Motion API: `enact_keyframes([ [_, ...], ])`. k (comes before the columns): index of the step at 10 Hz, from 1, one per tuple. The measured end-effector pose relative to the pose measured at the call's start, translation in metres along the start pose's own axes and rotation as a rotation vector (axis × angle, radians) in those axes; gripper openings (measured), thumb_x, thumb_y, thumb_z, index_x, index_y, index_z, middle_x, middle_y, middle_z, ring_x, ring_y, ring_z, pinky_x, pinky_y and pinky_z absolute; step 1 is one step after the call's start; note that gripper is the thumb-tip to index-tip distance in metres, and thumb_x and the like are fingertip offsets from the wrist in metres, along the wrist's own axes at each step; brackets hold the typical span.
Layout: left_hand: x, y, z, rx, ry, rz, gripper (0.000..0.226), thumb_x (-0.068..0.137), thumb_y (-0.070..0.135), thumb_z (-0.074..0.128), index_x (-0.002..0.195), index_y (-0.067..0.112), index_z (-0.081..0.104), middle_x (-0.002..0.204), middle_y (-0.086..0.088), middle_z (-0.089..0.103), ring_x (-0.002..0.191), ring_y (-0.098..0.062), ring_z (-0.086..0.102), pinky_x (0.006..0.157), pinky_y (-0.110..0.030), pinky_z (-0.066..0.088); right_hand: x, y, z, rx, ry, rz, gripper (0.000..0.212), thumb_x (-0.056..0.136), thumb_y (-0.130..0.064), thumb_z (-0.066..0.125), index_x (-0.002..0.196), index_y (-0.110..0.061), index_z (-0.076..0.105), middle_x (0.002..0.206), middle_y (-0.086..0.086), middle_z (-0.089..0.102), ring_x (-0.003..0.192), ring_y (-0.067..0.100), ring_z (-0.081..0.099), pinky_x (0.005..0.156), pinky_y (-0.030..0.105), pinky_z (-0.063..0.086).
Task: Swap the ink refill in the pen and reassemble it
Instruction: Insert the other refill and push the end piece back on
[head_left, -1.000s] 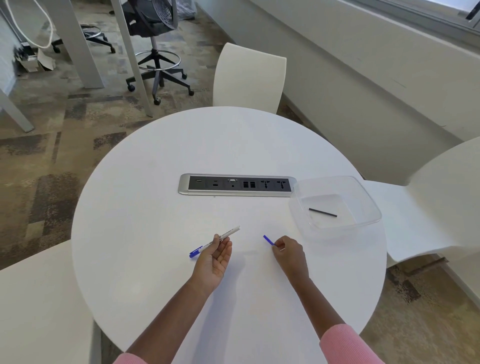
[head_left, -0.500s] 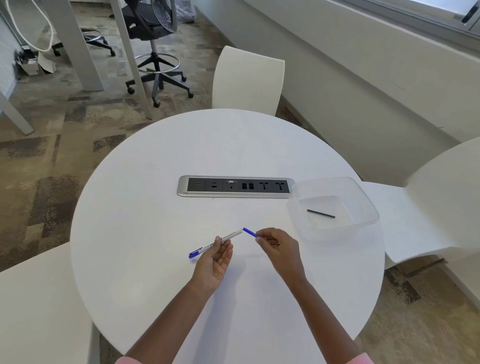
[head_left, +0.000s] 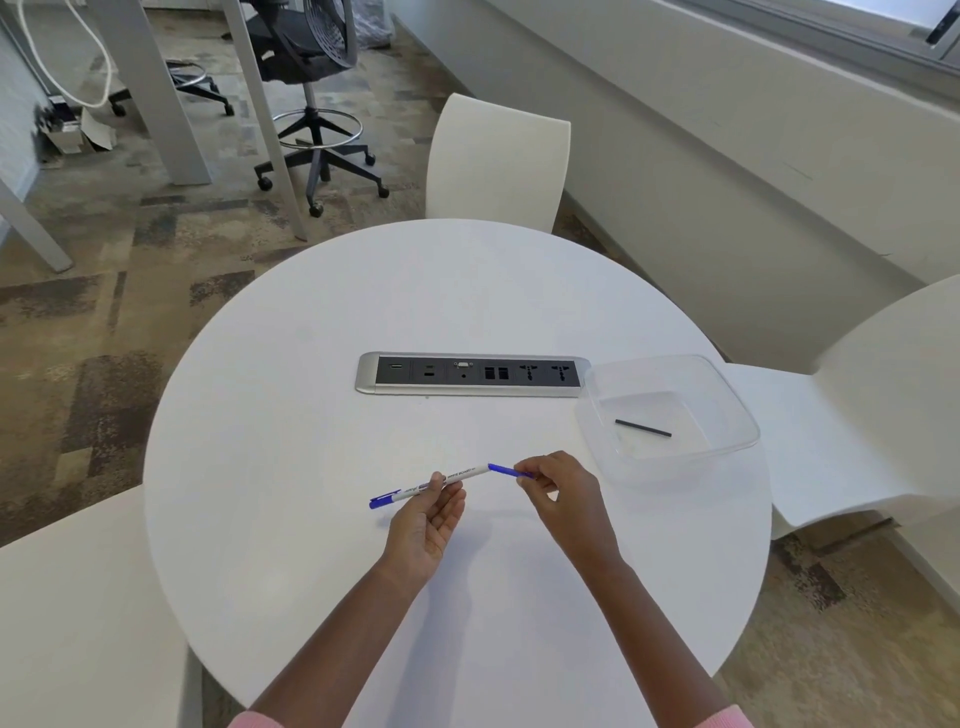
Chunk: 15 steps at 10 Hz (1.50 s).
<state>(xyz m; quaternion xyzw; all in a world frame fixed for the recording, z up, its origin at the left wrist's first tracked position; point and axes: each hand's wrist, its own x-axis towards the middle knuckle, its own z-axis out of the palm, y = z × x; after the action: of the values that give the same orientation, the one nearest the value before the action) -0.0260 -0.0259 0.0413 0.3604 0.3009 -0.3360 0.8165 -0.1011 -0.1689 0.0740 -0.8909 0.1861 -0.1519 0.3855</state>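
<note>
Both hands were held a little above the round white table, near its front edge. The left hand was turned palm up and pinched the slim white plastic pen barrel between the thumb and the fingertips, near the middle of the barrel. The barrel lay almost level, with its blue clip end pointing to the left. The right hand had its fingers curled and gripped a short blue pen piece between thumb and forefinger. The free end of this blue piece met the open right end of the barrel (whether it was already inside the barrel or only touching it, I could not tell).

To the right of the hands, near the table edge, stood a clear plastic rectangular container. On its bottom lay one thin black ink refill, flat and apart from the walls. Just beside the container, toward the middle of the table, a long silver and black socket panel was set in the tabletop.

A white moulded chair stood at the far side of the table, another white chair at the right, and a black office chair on wheels farther back on the carpet.
</note>
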Motion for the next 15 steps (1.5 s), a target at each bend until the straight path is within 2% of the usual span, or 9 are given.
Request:
enact_keyframes([
  [1, 0.0018, -0.0002, -0.0008, 0.067, -0.001, 0.03, 0.016, 0.091, 0.008, 0.055, 0.078, 0.001, 0.061, 0.052, -0.007, 0.07, 0.047, -0.012, 0.068, 0.047, -0.021, 0.057, 0.0007, 0.0011, -0.0044, -0.057, -0.017, -0.033, 0.014, 0.083, -0.001, 0.059, 0.091, -0.006, 0.069, 0.087, 0.011, 0.063, 0.078, 0.022, 0.06, 0.073, 0.03, 0.051],
  [2, 0.0032, 0.0002, -0.0002, 0.127, -0.011, 0.066, 0.015, 0.091, 0.006, 0.055, 0.078, 0.0, 0.062, 0.052, -0.006, 0.07, 0.048, -0.012, 0.068, 0.048, -0.02, 0.057, 0.0017, 0.0011, -0.0053, -0.065, -0.037, -0.031, 0.015, 0.084, -0.001, 0.057, 0.093, -0.007, 0.068, 0.089, 0.011, 0.061, 0.079, 0.021, 0.058, 0.073, 0.029, 0.05],
  [4, 0.0043, 0.0015, 0.0009, 0.169, -0.024, 0.113, 0.015, 0.091, 0.006, 0.056, 0.078, 0.001, 0.062, 0.053, -0.005, 0.07, 0.049, -0.011, 0.068, 0.049, -0.019, 0.057, 0.0025, 0.0049, -0.0033, 0.033, -0.025, 0.042, 0.013, 0.083, -0.002, 0.059, 0.089, -0.008, 0.069, 0.086, 0.008, 0.065, 0.068, 0.012, 0.054, 0.064, 0.008, 0.041],
  [6, 0.0031, 0.0006, -0.0008, 0.177, -0.026, 0.11, 0.015, 0.09, 0.007, 0.057, 0.078, 0.001, 0.063, 0.053, -0.005, 0.07, 0.049, -0.011, 0.068, 0.049, -0.019, 0.057, 0.0067, 0.0072, -0.0027, 0.213, -0.079, 0.238, 0.016, 0.087, -0.006, 0.053, 0.087, -0.009, 0.069, 0.074, -0.007, 0.062, 0.07, 0.016, 0.058, 0.069, 0.017, 0.047],
  [7, 0.0031, 0.001, -0.0003, 0.185, -0.025, 0.111, 0.014, 0.09, 0.007, 0.057, 0.079, 0.001, 0.063, 0.054, -0.005, 0.07, 0.049, -0.011, 0.068, 0.049, -0.019, 0.057, 0.0071, 0.0065, -0.0034, 0.272, -0.093, 0.277, 0.017, 0.087, -0.006, 0.053, 0.085, -0.012, 0.068, 0.068, -0.012, 0.061, 0.062, 0.009, 0.057, 0.058, 0.004, 0.044],
  [9, 0.0027, 0.0019, 0.0012, 0.215, -0.043, 0.121, 0.013, 0.09, 0.006, 0.057, 0.08, 0.001, 0.063, 0.054, -0.004, 0.071, 0.051, -0.011, 0.069, 0.049, -0.019, 0.057, 0.0051, 0.0039, -0.0026, 0.273, -0.059, 0.219, 0.015, 0.082, -0.001, 0.059, 0.084, -0.013, 0.069, 0.081, -0.007, 0.065, 0.072, 0.009, 0.058, 0.063, 0.005, 0.042],
  [11, 0.0021, 0.0024, 0.0029, 0.211, -0.054, 0.117, 0.013, 0.09, 0.006, 0.056, 0.08, 0.001, 0.063, 0.053, -0.004, 0.07, 0.05, -0.01, 0.069, 0.049, -0.018, 0.056, 0.0061, 0.0076, -0.0012, 0.323, -0.065, 0.279, 0.013, 0.087, -0.007, 0.055, 0.084, -0.012, 0.067, 0.066, -0.008, 0.062, 0.06, 0.003, 0.056, 0.058, 0.004, 0.044],
  [13, 0.0019, 0.0027, 0.0008, 0.204, -0.05, 0.111, 0.014, 0.091, 0.006, 0.056, 0.08, 0.001, 0.063, 0.054, -0.005, 0.07, 0.05, -0.011, 0.069, 0.048, -0.019, 0.057, 0.0039, 0.0066, -0.0007, 0.379, -0.078, 0.283, 0.015, 0.084, -0.007, 0.059, 0.092, -0.02, 0.062, 0.073, -0.002, 0.063, 0.067, 0.007, 0.06, 0.062, 0.006, 0.048],
  [15, 0.0008, 0.0019, 0.0016, 0.208, -0.05, 0.109, 0.014, 0.091, 0.006, 0.056, 0.08, 0.001, 0.063, 0.054, -0.005, 0.07, 0.05, -0.011, 0.068, 0.048, -0.018, 0.056, 0.0028, 0.0072, -0.0019, 0.393, -0.082, 0.296, 0.013, 0.084, -0.005, 0.058, 0.083, -0.016, 0.065, 0.07, -0.001, 0.065, 0.063, 0.008, 0.06, 0.059, 0.003, 0.047],
])
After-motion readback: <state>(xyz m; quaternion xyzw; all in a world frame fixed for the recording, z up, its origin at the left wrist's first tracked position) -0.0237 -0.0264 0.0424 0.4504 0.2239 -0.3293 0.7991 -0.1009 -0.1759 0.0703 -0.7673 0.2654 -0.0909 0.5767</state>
